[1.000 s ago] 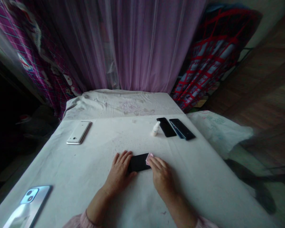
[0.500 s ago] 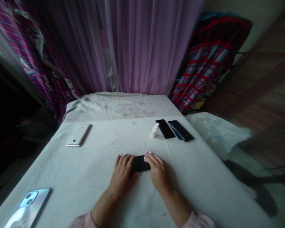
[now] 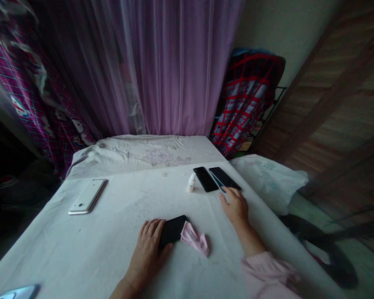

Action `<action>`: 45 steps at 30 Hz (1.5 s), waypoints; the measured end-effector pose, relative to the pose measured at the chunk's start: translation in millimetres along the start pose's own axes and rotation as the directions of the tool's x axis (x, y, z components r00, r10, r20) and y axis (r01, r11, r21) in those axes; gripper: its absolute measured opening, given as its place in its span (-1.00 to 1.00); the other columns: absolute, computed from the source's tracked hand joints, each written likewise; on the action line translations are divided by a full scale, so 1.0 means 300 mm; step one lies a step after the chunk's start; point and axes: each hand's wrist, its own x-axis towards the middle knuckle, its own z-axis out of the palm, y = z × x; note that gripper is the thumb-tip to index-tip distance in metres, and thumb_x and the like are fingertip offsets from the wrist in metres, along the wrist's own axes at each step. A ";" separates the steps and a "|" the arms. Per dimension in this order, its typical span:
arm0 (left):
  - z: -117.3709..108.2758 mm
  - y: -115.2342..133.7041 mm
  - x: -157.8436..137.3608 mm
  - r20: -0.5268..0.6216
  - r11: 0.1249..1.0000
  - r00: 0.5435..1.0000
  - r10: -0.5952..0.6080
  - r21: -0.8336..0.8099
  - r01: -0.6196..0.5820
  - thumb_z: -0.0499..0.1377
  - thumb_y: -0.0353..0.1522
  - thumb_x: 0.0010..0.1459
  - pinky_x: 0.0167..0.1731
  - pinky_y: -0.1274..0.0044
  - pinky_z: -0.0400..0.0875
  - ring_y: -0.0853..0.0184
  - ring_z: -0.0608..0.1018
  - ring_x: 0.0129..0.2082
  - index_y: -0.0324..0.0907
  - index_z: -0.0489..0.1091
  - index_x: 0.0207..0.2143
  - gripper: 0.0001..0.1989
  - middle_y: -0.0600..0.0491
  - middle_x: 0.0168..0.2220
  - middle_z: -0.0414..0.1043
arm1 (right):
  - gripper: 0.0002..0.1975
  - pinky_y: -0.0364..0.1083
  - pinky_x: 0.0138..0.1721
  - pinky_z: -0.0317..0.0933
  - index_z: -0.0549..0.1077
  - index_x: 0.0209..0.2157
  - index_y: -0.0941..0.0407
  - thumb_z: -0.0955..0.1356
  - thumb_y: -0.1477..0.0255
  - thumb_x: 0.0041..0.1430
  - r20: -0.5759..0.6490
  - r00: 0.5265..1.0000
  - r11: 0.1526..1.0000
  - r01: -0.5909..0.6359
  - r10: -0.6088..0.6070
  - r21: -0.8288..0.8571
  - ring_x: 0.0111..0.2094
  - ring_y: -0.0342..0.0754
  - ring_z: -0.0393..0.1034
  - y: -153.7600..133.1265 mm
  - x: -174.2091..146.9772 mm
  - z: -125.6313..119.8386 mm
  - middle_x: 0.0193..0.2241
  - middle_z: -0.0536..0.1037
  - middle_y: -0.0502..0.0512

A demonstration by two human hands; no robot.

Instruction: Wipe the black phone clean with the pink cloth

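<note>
My left hand [image 3: 148, 243] grips the left end of a black smartphone [image 3: 173, 229] lying on the table, fingers over its far edge and thumb at the near one. A crumpled pink cloth [image 3: 195, 240] lies partly on the phone's right corner, with no hand on it. My right hand [image 3: 237, 207] reaches to the near end of a dark phone [image 3: 226, 177] that overlaps another at the right. Its thumb and fingers are apart; whether the fingertips touch the phone I cannot tell. Beside these are another black phone [image 3: 205, 179] and a small white bottle [image 3: 191, 184], standing upright.
A white phone [image 3: 89, 197] lies face down at the left. The corner of a light blue phone [image 3: 20, 292] shows at the bottom left. A white cloth [image 3: 112, 265] covers the table. Past its right edge lies a pale plastic bag [image 3: 269, 174]; purple curtains [image 3: 177, 74] hang behind.
My right hand has let go of the pink cloth, leaving it by the black phone, and moved right and away to the dark phones. My left hand stays on its phone; the view has shifted.
</note>
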 end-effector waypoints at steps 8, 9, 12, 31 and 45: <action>0.015 -0.016 -0.004 -0.040 0.999 0.999 0.025 0.031 -0.024 0.19 -0.16 0.15 0.10 0.14 0.32 0.06 0.48 0.03 -0.13 0.21 0.18 -0.43 -0.11 0.03 0.44 | -0.39 0.04 -0.05 0.19 0.27 0.20 0.14 0.35 0.26 0.13 0.283 0.923 0.958 -0.212 0.261 -0.192 0.03 0.19 0.32 0.194 0.142 0.056 0.06 0.42 0.29; 0.016 -0.017 -0.004 -0.044 0.999 0.999 0.025 0.032 -0.024 0.18 -0.16 0.15 0.09 0.14 0.32 0.06 0.48 0.02 -0.13 0.22 0.18 -0.43 -0.11 0.02 0.45 | -0.42 0.03 -0.04 0.18 0.30 0.19 0.13 0.34 0.25 0.14 0.258 0.930 0.956 -0.216 0.263 -0.196 0.02 0.19 0.32 0.184 0.131 0.066 0.03 0.43 0.29; 0.018 -0.017 -0.003 -0.043 0.999 0.999 0.023 0.037 -0.021 0.18 -0.14 0.15 0.08 0.13 0.34 0.05 0.49 0.01 -0.14 0.22 0.17 -0.43 -0.11 0.01 0.45 | -0.47 0.05 -0.01 0.14 0.36 0.15 0.16 0.33 0.26 0.17 0.173 0.944 0.944 -0.239 0.280 -0.228 0.01 0.20 0.31 0.140 0.105 0.086 0.02 0.42 0.33; 0.028 -0.021 -0.009 -0.031 0.999 0.999 0.021 0.027 -0.020 0.18 -0.18 0.15 0.10 0.13 0.30 0.06 0.46 0.04 -0.17 0.20 0.18 -0.42 -0.13 0.04 0.42 | -0.45 0.03 -0.12 0.20 0.32 0.16 0.15 0.32 0.19 0.20 0.245 0.910 0.911 -0.245 0.334 -0.333 -0.03 0.21 0.32 0.015 0.138 0.077 0.03 0.37 0.34; 0.027 -0.021 -0.011 -0.032 0.999 0.999 0.034 0.027 -0.033 0.17 -0.18 0.16 0.10 0.13 0.30 0.06 0.46 0.05 -0.18 0.18 0.19 -0.42 -0.15 0.04 0.42 | -0.51 -0.05 0.06 0.12 0.25 0.21 0.10 0.24 0.36 0.26 0.446 0.868 0.947 -0.079 0.219 -0.313 0.08 0.07 0.27 0.139 0.207 0.049 0.14 0.38 0.16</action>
